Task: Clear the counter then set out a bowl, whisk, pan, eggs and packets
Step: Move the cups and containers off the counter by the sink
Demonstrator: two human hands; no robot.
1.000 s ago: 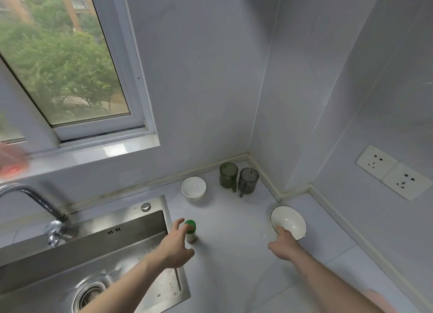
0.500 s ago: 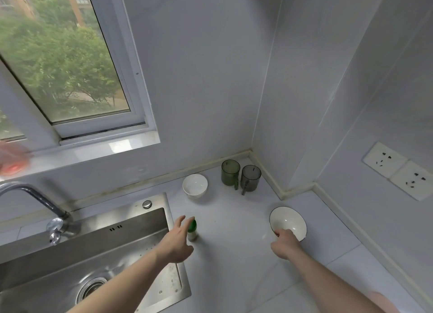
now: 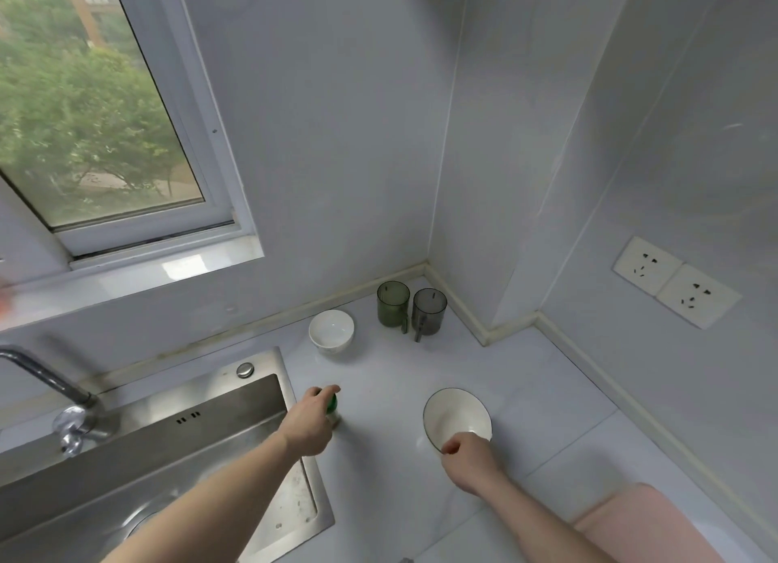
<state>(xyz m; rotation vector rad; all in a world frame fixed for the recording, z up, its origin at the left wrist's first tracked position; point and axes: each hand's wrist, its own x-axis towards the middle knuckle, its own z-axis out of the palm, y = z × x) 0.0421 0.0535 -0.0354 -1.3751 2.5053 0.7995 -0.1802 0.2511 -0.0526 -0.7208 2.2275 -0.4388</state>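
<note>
A white bowl with a dark rim (image 3: 452, 415) is tilted on the counter (image 3: 526, 402), and my right hand (image 3: 473, 461) pinches its near rim. A small green-capped bottle (image 3: 333, 406) stands by the sink's right edge; my left hand (image 3: 309, 421) wraps its fingers round it from the left. A smaller plain white bowl (image 3: 331, 331) sits further back near the wall.
A green cup (image 3: 392, 304) and a grey cup (image 3: 428, 313) stand in the back corner. The steel sink (image 3: 168, 444) with its tap (image 3: 54, 394) lies at the left. Two wall sockets (image 3: 675, 282) are on the right wall. A window is above the sink.
My left hand has closed round the green-capped bottle it was reaching for. My right hand has tipped the dark-rimmed bowl up by its near rim.
</note>
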